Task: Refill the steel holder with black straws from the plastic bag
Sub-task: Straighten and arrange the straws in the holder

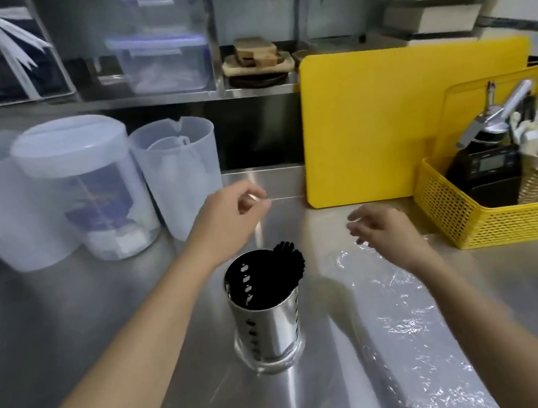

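Note:
The perforated steel holder (266, 321) stands upright on the steel counter in the middle of the view. A bunch of black straws (290, 259) leans against its far right rim. A clear plastic bag (403, 320) lies flat on the counter to the holder's right and looks empty. My left hand (232, 214) hovers above and behind the holder, fingers loosely curled with nothing seen in them. My right hand (380, 228) hangs over the far end of the bag, fingers spread, holding nothing.
Translucent plastic jugs and a lidded jar (84, 181) stand at the back left. A yellow cutting board (387, 118) leans against the back wall. A yellow mesh basket (491, 221) with a scale and utensils sits at the right. A shelf with boxes runs behind.

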`<state>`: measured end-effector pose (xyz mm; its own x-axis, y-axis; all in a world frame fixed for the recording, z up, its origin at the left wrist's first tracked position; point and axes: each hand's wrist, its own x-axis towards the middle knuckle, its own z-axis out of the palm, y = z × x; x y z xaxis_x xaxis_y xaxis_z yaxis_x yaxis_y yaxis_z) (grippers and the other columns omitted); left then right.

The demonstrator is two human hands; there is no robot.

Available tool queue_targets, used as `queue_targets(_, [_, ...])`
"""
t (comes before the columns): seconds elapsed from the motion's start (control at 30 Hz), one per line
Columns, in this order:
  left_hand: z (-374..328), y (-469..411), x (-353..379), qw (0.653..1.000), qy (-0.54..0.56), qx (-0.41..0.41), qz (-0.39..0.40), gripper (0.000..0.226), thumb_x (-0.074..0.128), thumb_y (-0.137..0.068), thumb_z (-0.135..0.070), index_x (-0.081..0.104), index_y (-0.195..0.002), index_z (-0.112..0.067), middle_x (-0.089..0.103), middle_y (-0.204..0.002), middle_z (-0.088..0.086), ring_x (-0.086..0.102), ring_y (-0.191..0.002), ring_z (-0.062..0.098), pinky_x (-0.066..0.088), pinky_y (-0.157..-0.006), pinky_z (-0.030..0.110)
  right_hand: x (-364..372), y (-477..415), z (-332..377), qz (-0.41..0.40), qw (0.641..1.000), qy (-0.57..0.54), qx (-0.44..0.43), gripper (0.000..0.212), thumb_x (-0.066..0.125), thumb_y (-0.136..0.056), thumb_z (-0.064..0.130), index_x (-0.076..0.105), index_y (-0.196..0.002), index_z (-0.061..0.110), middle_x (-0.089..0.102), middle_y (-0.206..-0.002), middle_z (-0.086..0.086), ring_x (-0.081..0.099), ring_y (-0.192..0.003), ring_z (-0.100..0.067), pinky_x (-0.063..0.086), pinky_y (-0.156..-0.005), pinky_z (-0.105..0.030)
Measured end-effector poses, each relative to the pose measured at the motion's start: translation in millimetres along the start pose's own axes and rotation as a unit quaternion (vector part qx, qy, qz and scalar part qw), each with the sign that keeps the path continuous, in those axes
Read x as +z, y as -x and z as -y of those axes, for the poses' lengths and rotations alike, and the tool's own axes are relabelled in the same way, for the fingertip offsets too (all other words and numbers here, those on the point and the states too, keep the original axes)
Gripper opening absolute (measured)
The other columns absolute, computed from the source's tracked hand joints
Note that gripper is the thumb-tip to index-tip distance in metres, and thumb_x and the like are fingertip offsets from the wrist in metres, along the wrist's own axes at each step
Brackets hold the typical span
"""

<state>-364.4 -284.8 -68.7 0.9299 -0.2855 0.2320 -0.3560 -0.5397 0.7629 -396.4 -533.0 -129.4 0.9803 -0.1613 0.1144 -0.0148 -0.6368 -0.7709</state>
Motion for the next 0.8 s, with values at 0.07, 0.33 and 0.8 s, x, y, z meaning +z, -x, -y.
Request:
queue_targets(0.07, [9,12,-1,1.000,0.013,0.001,0.009,0.017,0.062,-0.085,-0.030,0.064,-0.099,-0.020,0.066,-0.090,-0.002,0.060,-0.082,0.012,0.047,-0.080,0.026,17,10,19,0.017,0.998,-0.051,-0.022,0.009,0.060,-0.087,0.015,0.062,-0.095,0.012,0.070,-0.083,-0.018,0.064,-0.064,-0.020,0.049,-0.058,-0.023])
queue_targets(0.33, [23,47,10,0.990,-0.078,0.036,0.113,0.071,0.066,-0.068,-0.060,0.044,-0.128,-0.030,0.051,-0.129,-0.011,0.046,-0.121,0.006,0.038,-0.104,0.032,43,37,43,0.110,0.985,-0.133,-0.018,0.020,0.059,-0.084,0.001,0.061,-0.101,0.012,0.063,-0.071,-0.003,0.052,-0.053,-0.006,0.043,-0.055,-0.021])
queue_targets(0.8, [36,43,27,0.979,-0.003,-0.030,0.204,0.088,0.074,-0.070,-0.044,0.023,-0.141,-0.028,0.044,-0.142,-0.002,0.045,-0.127,0.018,0.038,-0.105,0.035,50,47,65,0.165,0.976,-0.142,-0.023,0.040,0.077,-0.069,0.013,0.063,-0.095,0.039,0.063,-0.087,-0.014,0.053,-0.077,-0.015,0.044,-0.075,-0.029])
